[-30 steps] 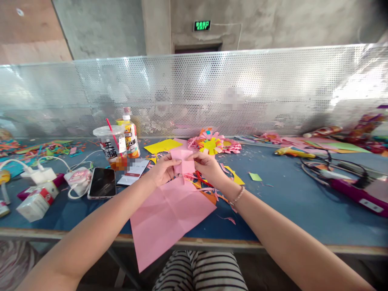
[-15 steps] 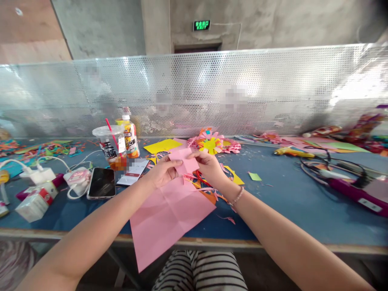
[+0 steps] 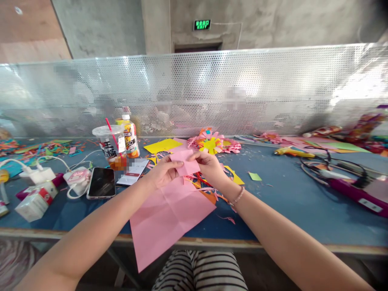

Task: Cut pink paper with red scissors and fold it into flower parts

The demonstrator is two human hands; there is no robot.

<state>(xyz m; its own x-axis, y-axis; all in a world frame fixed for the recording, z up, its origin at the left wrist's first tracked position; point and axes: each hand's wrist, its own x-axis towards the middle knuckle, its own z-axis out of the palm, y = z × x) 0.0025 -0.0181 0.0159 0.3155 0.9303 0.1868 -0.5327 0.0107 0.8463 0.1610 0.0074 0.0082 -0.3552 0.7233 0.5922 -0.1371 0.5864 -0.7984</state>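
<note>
Small pink paper [image 3: 190, 166]: creased, it was held up between two hands near the middle of the blue table [image 3: 303, 202], above loose paper scraps [image 3: 208, 196], as I watched remotely through the head camera.
Left hand [image 3: 163, 171]: I saw the thumb laid over the paper's left part, fingers behind it in a pinch.
Right hand [image 3: 211, 165]: thumb and fingertips gripped the paper's upper right; the curled fingers hid part of the grasp from me.
Large pink sheet [image 3: 172, 218]: fold-marked, it lay below the hands, one corner hanging past the table's front edge [image 3: 273, 244].
Left flank: a dark-screened phone [image 3: 102, 183], a lit-screen device [image 3: 133, 171], a plastic cup [image 3: 107, 146] and a bottle [image 3: 131, 139] crowded the side beyond the left forearm.
Right flank: my widest room for movement ran from the bracelet [image 3: 238, 197] to a purple bar [image 3: 357, 198] and a yellow tool [image 3: 294, 152], a green paper square [image 3: 255, 176] lying between.
Far side: yellow paper [image 3: 163, 145] and paper flowers [image 3: 212, 145] sat just beyond the hands; an upright perforated panel [image 3: 194, 81] bounded forward reach.
</note>
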